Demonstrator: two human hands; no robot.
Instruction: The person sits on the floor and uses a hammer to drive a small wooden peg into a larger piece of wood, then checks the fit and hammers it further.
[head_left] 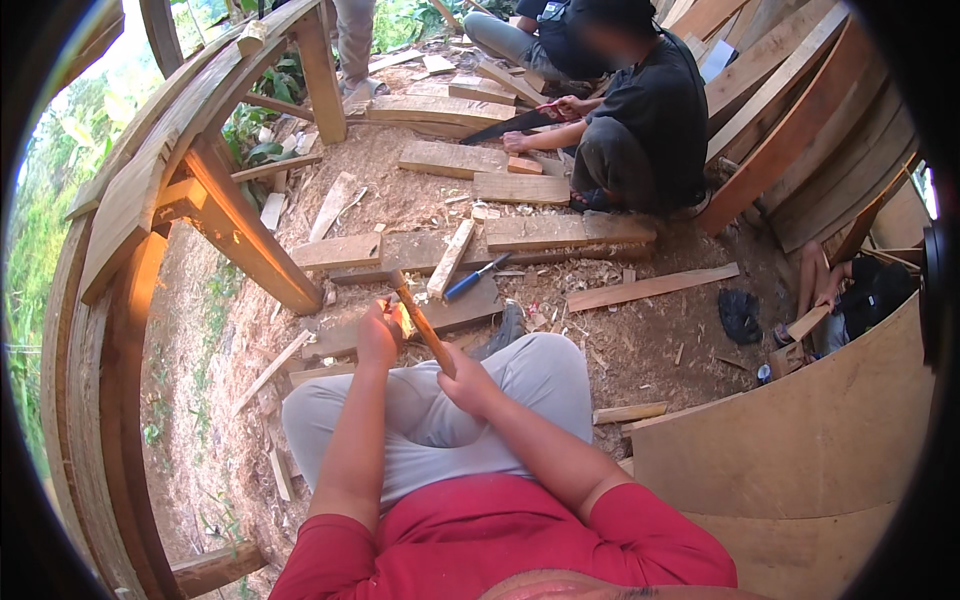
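Observation:
My right hand grips the wooden handle of a hammer, whose head points up and away near my left hand. My left hand is closed on a small light piece of wood right by the hammer's head. Both hands hover above my knees, which are in grey trousers. What exactly the left fingers pinch is partly hidden.
A blue-handled tool lies on planks ahead. A person in black squats beyond with a saw. Another person's arm shows at the right. Curved timber frames rise on the left, a plywood sheet on the right, sawdust underfoot.

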